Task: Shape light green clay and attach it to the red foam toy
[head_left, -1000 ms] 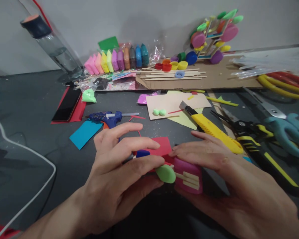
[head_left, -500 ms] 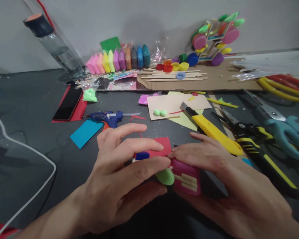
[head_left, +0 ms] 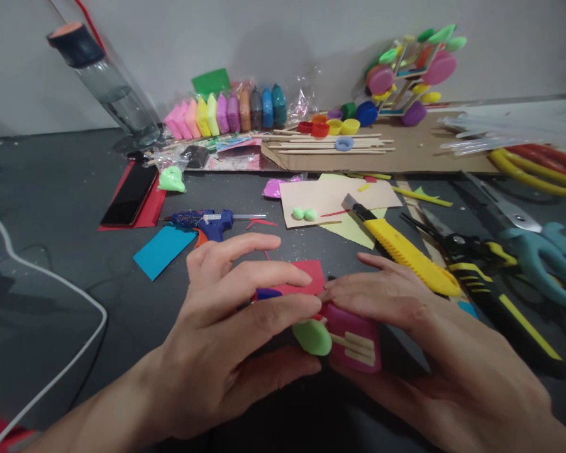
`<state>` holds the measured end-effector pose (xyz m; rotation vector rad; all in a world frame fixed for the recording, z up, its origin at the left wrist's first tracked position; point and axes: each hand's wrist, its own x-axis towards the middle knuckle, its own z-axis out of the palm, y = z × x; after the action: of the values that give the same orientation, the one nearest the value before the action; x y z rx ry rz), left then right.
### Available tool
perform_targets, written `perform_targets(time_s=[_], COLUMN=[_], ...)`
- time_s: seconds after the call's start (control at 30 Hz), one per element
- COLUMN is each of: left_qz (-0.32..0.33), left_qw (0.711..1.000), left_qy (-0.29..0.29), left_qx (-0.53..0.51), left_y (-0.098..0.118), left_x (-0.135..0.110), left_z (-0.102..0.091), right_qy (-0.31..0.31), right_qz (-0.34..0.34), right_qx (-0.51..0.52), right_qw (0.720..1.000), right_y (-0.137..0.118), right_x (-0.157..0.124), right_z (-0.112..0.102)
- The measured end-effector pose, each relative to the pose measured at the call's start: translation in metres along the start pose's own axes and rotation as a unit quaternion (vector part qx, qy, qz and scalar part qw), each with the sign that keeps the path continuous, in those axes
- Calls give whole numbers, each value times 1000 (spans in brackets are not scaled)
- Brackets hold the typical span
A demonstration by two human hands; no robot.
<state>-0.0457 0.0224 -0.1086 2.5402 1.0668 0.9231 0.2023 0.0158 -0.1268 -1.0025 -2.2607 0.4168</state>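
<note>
Low in the middle of the view, my right hand (head_left: 419, 327) grips a magenta rounded piece (head_left: 332, 314) with short pale wooden strips (head_left: 360, 349) on its face. A thin stick runs from these strips to a light green disc (head_left: 312, 338), which looks like soft clay. My left hand (head_left: 236, 327) curves around the green disc, its forefinger above and thumb below; the exact contact is partly hidden. Behind the fingers, a dark blue part (head_left: 268, 294) and a red card (head_left: 306, 277) show in part.
A yellow utility knife (head_left: 405, 251), pliers (head_left: 490, 289) and blue-handled scissors (head_left: 547, 251) lie right. A glue gun (head_left: 205, 220) and blue card (head_left: 164, 250) lie left. Two green balls (head_left: 304, 214) sit on beige card. Behind stand clay packs (head_left: 226, 113) and a colourful stick model (head_left: 408, 75).
The green disc has tilted to show more of its face and shifted slightly. Both hands keep nearly the same pose, and the camera view has shifted a little.
</note>
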Motion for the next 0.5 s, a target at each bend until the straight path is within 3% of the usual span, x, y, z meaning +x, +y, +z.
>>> perform_targets(time_s=[0.3, 0.4, 0.5], left_qz=[7, -58, -140], left_qw=[998, 993, 978], left_qy=[41, 30, -18], left_qx=[-37, -99, -150], left_y=[-3, -5, -5], left_x=[3, -2, -5], left_z=[-6, -4, -1], right_qy=[26, 46, 66], right_qz=[59, 72, 81], right_qx=[96, 112, 133], right_qw=[993, 990, 986], right_y=[3, 2, 1], right_x=[-2, -1, 1], right_z=[-2, -6, -8])
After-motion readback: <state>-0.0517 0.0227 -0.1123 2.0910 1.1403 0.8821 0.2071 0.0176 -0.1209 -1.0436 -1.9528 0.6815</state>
